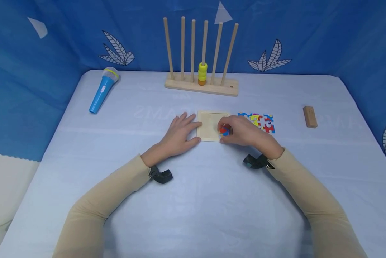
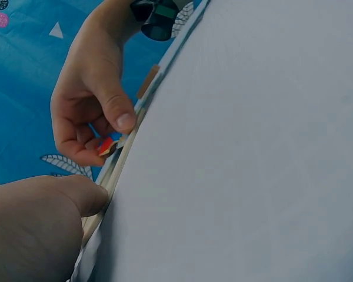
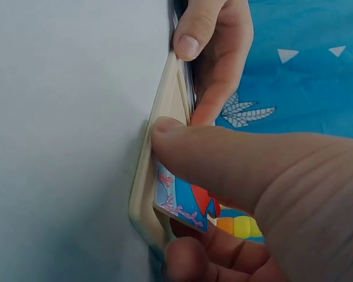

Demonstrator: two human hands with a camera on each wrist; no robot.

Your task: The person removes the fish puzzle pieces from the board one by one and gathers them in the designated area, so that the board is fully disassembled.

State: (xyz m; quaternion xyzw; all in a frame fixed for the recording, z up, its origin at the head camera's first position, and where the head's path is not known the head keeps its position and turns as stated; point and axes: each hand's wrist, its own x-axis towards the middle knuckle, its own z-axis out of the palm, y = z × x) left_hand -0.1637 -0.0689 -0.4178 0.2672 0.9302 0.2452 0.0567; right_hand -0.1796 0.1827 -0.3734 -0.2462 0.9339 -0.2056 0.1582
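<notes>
A shallow wooden puzzle tray (image 1: 207, 128) lies at the middle of the table, its bare base showing. My left hand (image 1: 179, 135) rests along its left side, fingers spread, with thumb and a fingertip touching the frame. Over the tray's right part, my right hand (image 1: 244, 132) holds a blue and red puzzle piece (image 1: 224, 132) between thumb and fingers. In the right wrist view that piece (image 3: 185, 202) sits tilted at the near right corner, partly covered by the thumb. Several other puzzle pieces (image 1: 268, 125) lie right of the tray, some hidden behind the right hand.
At the back stands a wooden peg rack (image 1: 196, 86) with yellow and orange beads (image 1: 202, 72) on one peg. A blue toy microphone (image 1: 102, 91) lies at the back left. A wooden block (image 1: 310, 116) lies on the right. Blue cloth (image 1: 147, 32) hangs behind the table.
</notes>
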